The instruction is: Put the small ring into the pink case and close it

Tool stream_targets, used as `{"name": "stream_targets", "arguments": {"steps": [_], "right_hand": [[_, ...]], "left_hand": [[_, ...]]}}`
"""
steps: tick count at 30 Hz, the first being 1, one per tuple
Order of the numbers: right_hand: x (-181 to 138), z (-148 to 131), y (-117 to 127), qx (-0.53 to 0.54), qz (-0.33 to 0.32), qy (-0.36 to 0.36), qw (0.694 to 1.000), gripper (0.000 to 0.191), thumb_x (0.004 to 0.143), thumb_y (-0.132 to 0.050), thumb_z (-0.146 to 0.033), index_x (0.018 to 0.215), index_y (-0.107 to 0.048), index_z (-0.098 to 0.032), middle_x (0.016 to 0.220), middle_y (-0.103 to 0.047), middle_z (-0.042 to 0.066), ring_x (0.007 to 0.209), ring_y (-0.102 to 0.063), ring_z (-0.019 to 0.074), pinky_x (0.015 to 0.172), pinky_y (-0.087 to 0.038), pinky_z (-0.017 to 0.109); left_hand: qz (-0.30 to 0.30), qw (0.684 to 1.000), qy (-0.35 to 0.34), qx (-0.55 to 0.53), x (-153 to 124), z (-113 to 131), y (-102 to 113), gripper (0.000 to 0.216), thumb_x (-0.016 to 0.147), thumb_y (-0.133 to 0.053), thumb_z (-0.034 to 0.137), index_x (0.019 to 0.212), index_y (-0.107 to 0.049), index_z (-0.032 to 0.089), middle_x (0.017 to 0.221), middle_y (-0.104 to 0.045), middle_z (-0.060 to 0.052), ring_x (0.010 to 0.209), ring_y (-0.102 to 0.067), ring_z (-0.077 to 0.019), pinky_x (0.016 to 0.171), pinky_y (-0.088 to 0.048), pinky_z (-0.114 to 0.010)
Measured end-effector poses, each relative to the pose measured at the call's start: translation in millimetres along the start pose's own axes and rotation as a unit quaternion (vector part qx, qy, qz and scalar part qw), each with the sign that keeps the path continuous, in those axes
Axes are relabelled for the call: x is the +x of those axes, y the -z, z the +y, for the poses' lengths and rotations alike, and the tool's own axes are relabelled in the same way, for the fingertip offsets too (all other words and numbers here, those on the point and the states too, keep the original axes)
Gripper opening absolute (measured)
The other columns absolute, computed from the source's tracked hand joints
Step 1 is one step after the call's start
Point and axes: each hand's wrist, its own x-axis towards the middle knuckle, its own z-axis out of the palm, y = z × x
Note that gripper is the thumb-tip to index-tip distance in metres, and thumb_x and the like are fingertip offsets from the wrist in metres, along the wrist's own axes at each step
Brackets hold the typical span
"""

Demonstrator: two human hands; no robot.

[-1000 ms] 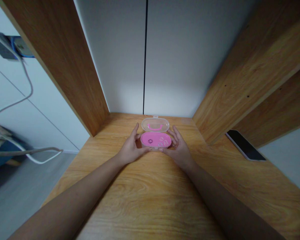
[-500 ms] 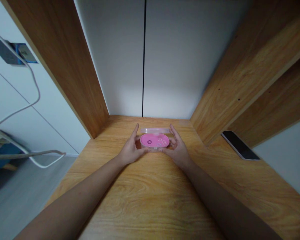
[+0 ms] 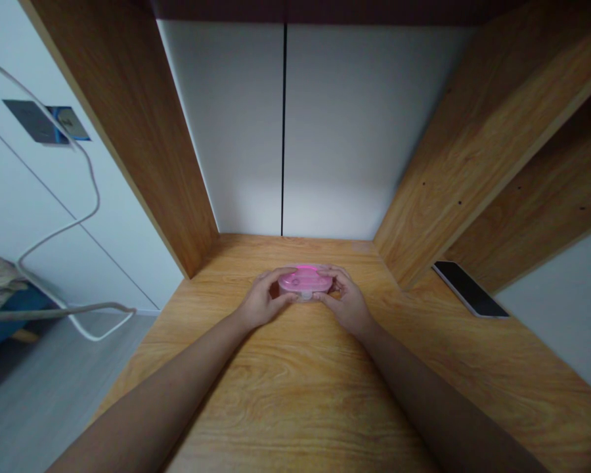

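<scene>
1. A small oval pink plastic box with a clear lid (image 3: 305,280) sits on the wooden tabletop (image 3: 295,387), near its far edge and about midway between the two wooden side panels.
2. The clear lid lies flat down on the pink base, so the box is closed.
3. The left hand (image 3: 262,301) holds the left end of the box. Its fingers curl over the top of the lid and its thumb presses against the near side, so the fingers are clamped on the box.
4. The right hand (image 3: 347,299) holds the right end in the same way, fingers bent over the lid and thumb at the front, closed on the box.
5. Both forearms reach from the near edge of the tabletop toward the box.
6. A flat black smartphone (image 3: 469,289) lies on the tabletop near the right edge, under the slanted wooden shelf (image 3: 477,151), well apart from the hands.
7. At the left, beyond the tabletop, a white cable (image 3: 59,230) hangs from a wall socket (image 3: 46,121) against the pale wall.
</scene>
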Motion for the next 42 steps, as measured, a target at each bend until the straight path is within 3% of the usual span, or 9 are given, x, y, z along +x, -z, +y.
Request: {"name": "stream_targets", "arguments": {"steps": [5, 14, 22, 30, 42], "right_hand": [[-1.4, -4.0, -3.0, 0.041, -0.024, -0.015, 0.999, 0.034, 0.08, -0.075, -0.025, 0.112, -0.062, -0.024, 0.142, -0.057, 0.01, 0.137, -0.05, 0.0241, 0.118, -0.035, 0.047], [-6.3, -3.3, -4.6, -0.011, -0.033, -0.003, 0.999, 0.057, 0.07, -0.085, -0.033, 0.116, -0.053, -0.023, 0.129, -0.062, 0.01, 0.124, -0.059, 0.0263, 0.106, -0.047, 0.044], [-5.2, -1.6, -10.1, -0.064, -0.013, -0.002, 0.998, 0.05, 0.076, -0.08, -0.035, 0.117, -0.052, -0.025, 0.13, -0.062, 0.009, 0.124, -0.059, 0.024, 0.107, -0.046, 0.044], [-9.4, -2.5, -11.4, -0.12, -0.01, 0.033, 0.992, 0.05, 0.081, -0.075, -0.029, 0.123, -0.049, -0.024, 0.131, -0.061, 0.011, 0.13, -0.055, 0.026, 0.112, -0.041, 0.047], [-7.2, -4.6, -12.7, -0.136, 0.006, 0.039, 0.99, 0.049, 0.081, -0.072, -0.028, 0.124, -0.051, -0.023, 0.133, -0.062, 0.012, 0.125, -0.058, 0.0241, 0.109, -0.044, 0.045]], "left_hand": [[-0.002, 1.0, -0.003, 0.027, -0.7, 0.5, 0.3, 0.049, 0.084, -0.075, 0.042, 0.128, -0.062, 0.024, 0.127, -0.067, -0.011, 0.118, -0.062, -0.0282, 0.106, -0.046, -0.045], [0.022, 0.999, -0.042, 0.021, 1.4, 12.0, -4.9, 0.056, 0.076, -0.082, 0.043, 0.122, -0.06, 0.019, 0.126, -0.066, -0.013, 0.119, -0.062, -0.0285, 0.106, -0.048, -0.044], [0.041, 0.995, -0.014, 0.086, 2.9, 12.7, -10.9, 0.055, 0.077, -0.081, 0.049, 0.119, -0.061, 0.02, 0.12, -0.068, -0.012, 0.112, -0.065, -0.0287, 0.1, -0.05, -0.044], [0.031, 0.985, -0.059, 0.162, -0.1, 13.2, -9.6, 0.047, 0.087, -0.069, 0.047, 0.123, -0.058, 0.02, 0.12, -0.067, -0.013, 0.111, -0.064, -0.0289, 0.098, -0.05, -0.044], [0.023, 0.973, -0.064, 0.219, -2.3, 14.2, -14.4, 0.043, 0.093, -0.059, 0.042, 0.129, -0.051, 0.019, 0.127, -0.061, -0.015, 0.12, -0.058, -0.0304, 0.105, -0.046, -0.047]]}}
